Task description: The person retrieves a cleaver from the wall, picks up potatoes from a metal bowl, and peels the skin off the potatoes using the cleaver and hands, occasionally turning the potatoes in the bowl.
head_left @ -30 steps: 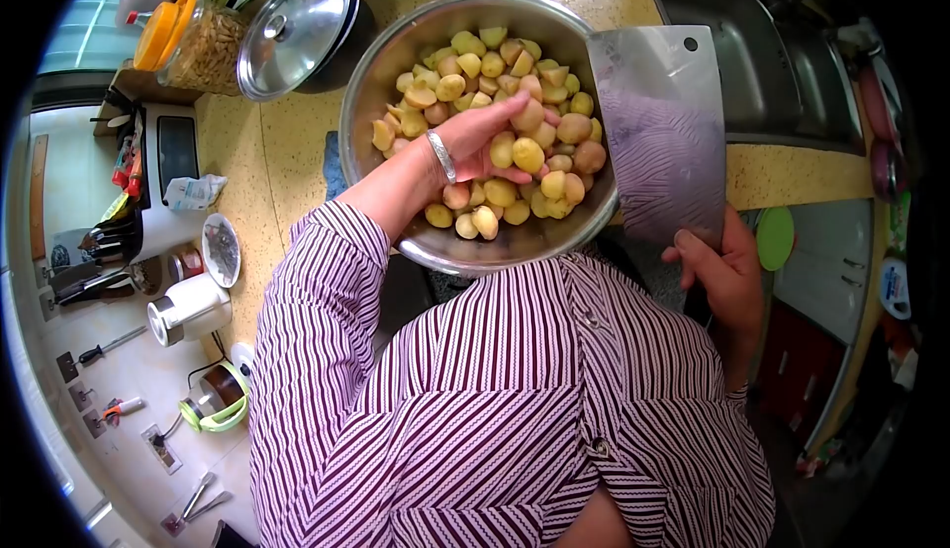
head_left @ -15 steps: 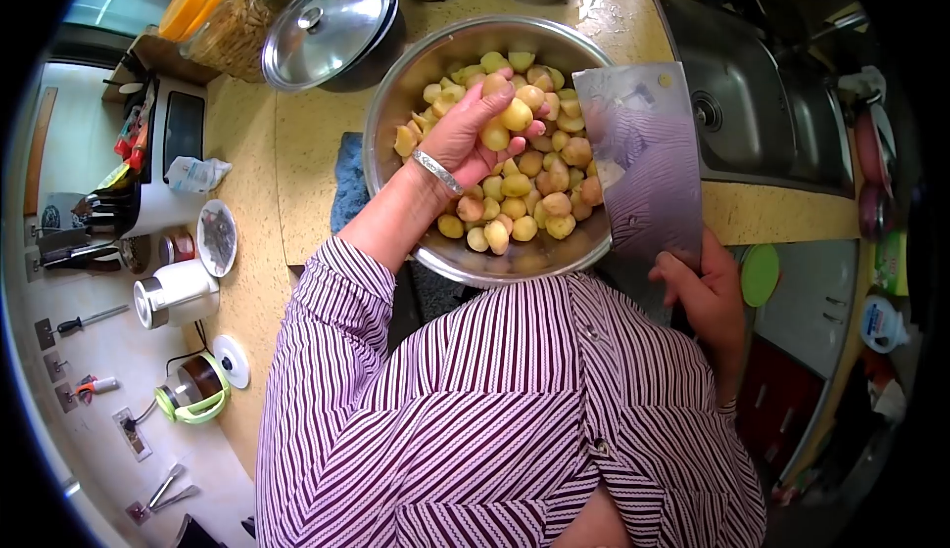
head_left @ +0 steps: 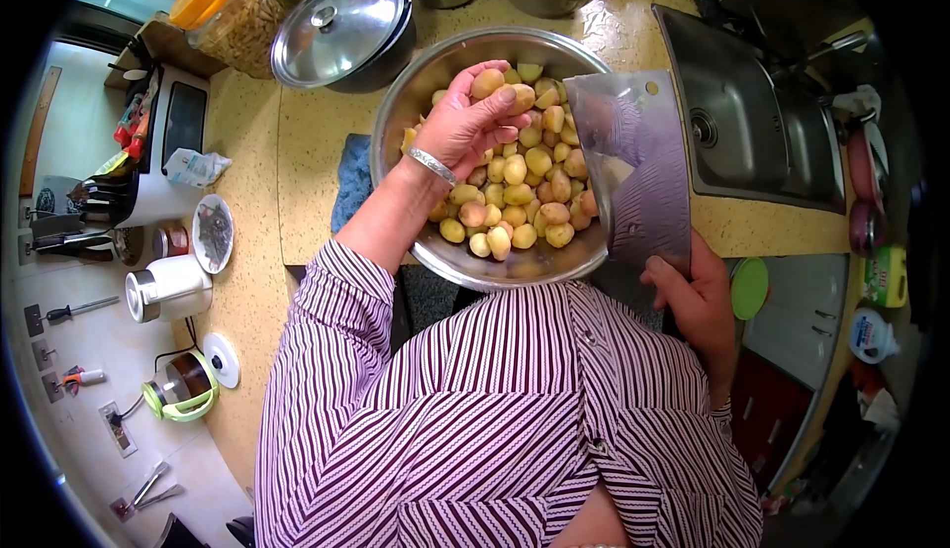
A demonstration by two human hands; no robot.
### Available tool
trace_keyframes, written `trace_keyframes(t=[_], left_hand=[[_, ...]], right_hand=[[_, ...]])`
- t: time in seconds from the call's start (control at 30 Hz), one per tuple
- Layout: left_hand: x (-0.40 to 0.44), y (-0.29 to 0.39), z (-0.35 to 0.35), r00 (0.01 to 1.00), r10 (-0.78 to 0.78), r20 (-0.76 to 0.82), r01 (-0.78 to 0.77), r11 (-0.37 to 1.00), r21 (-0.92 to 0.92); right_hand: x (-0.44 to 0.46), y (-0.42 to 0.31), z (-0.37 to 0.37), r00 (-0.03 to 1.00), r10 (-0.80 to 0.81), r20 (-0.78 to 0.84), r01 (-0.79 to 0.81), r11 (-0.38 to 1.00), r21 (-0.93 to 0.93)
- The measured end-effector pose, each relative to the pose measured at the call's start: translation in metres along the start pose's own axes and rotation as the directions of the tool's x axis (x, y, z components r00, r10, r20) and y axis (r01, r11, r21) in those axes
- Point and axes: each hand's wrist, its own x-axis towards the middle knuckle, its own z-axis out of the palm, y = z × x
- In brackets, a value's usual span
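A wide steel bowl [head_left: 450, 263] full of small potatoes [head_left: 518, 195], some of them cut, stands on the counter in front of me. My left hand [head_left: 463, 131], palm up over the bowl's left half, has its fingers curled round a couple of potatoes [head_left: 515, 100]; a bracelet circles the wrist. At the bowl's right side, my right hand [head_left: 698, 296] grips a cleaver [head_left: 633, 167] from below. Its broad blade points away from me and covers part of the bowl's right rim. The cleaver's handle is hidden in the fingers.
A lidded pot [head_left: 341, 34] stands behind the bowl on the left, near a jar with an orange lid [head_left: 237, 29]. A blue cloth [head_left: 353, 182] lies left of the bowl. The double sink [head_left: 737, 103] is on the right. A glass kettle [head_left: 183, 385] sits at the left.
My left hand has shifted slightly left, and fewer potatoes show in it than before. The cleaver stays beside the bowl in my right hand, tilted a little differently.
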Motion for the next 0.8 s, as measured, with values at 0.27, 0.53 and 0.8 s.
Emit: trace_keyframes(t=[0.27,0.53,0.8], left_hand=[[-0.008,0.001,0.027,0.998,0.023,-0.055,-0.043,0.922,-0.385],[-0.009,-0.007,0.038,0.997,0.009,-0.082,-0.050,0.862,-0.505],[-0.006,-0.017,0.028,0.992,0.068,-0.103,-0.108,0.884,-0.455]], right_hand=[[0.000,-0.013,0.007,1.000,-0.019,0.017,0.021,0.996,-0.088],[0.003,-0.013,0.015,0.989,-0.141,0.047,0.148,0.972,-0.184],[0.004,-0.015,0.017,0.989,-0.146,0.016,0.146,0.971,-0.187]])
